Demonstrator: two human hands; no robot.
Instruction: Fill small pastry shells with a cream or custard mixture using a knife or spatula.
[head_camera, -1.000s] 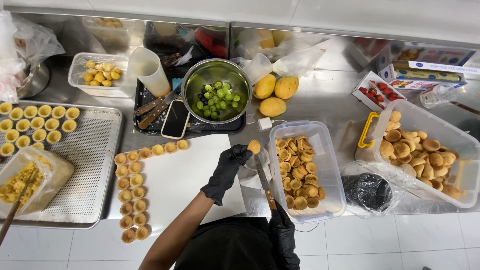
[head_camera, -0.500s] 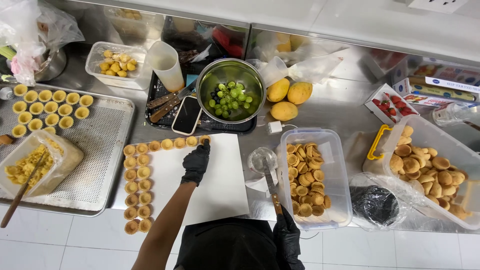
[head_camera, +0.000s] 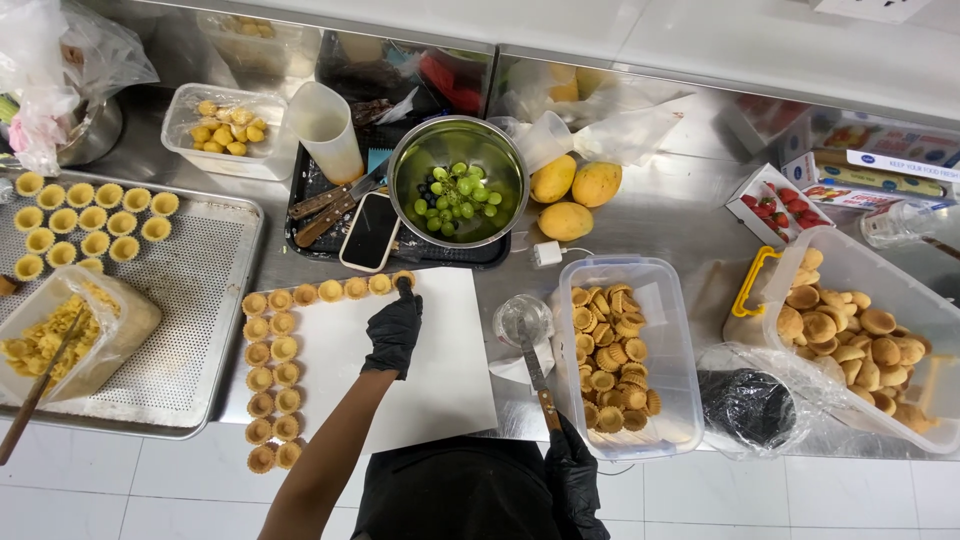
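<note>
Left grip (head_camera: 394, 330) on tart shell (head_camera: 403, 280)

We see left hand (head_camera: 394, 330) in black glove flat on white rectangular cutting board (head_camera: 450, 380), fingertip touching small golden tart shell (head_camera: 403, 279) ending the row just ahead | right hand (head_camera: 572, 470), gloved, gripping wooden-handled sieve (head_camera: 523, 322) | clear plastic tub of tart shells (head_camera: 660, 350) just right of it
</note>
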